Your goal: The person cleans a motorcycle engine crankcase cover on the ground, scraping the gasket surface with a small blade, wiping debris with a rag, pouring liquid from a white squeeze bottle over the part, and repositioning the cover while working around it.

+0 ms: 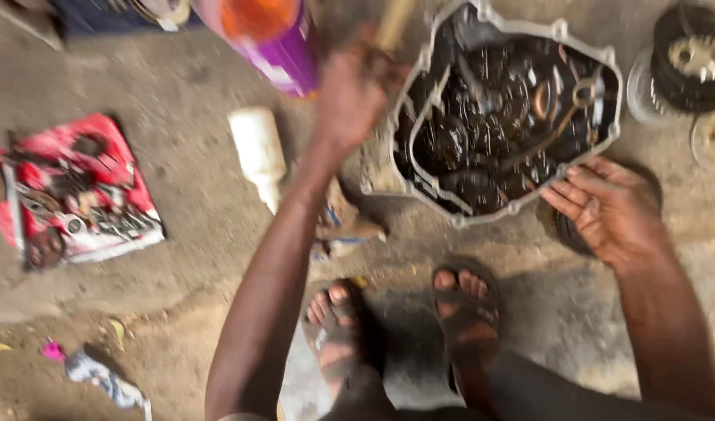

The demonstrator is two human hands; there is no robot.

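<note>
Head view: the open engine case (505, 117) lies on the concrete floor (178, 257), far and right of centre. The left hand (349, 97) is clenched around a wooden handle (394, 22) (its head is out of frame); the right hand (607, 206) lies flat, fingers spread, bracing the case's near-right rim. Judged: striking work in progress; the next blow calls for steady bracing.

Flat red-white package (76, 187) left; purple-labelled orange container (271, 39) top centre.
</note>
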